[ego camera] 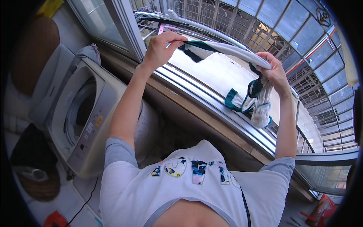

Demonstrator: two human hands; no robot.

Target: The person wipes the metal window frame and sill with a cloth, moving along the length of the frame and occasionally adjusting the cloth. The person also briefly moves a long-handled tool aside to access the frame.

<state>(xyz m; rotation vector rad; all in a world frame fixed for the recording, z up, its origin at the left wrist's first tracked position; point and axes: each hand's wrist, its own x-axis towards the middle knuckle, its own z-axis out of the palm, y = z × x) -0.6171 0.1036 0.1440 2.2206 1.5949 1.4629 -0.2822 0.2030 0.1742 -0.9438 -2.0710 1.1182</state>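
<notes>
A damp-looking white and dark green garment (227, 48) is stretched between my two hands in front of the open window. My left hand (162, 48) pinches its green-edged end between thumb and fingers. Further right, my right hand (272, 71) grips the white cloth, and the rest of the garment hangs twisted and bunched below that hand, over the window's metal track. Part of the fabric is hidden behind my right fingers.
A top-loading washing machine (113, 93) with its lid up stands at the left, a cloth (90, 54) on its back corner. The sliding window's track (227, 107) crosses diagonally before me. Beyond it are hanging poles (198, 23) and a metal security grille (312, 56).
</notes>
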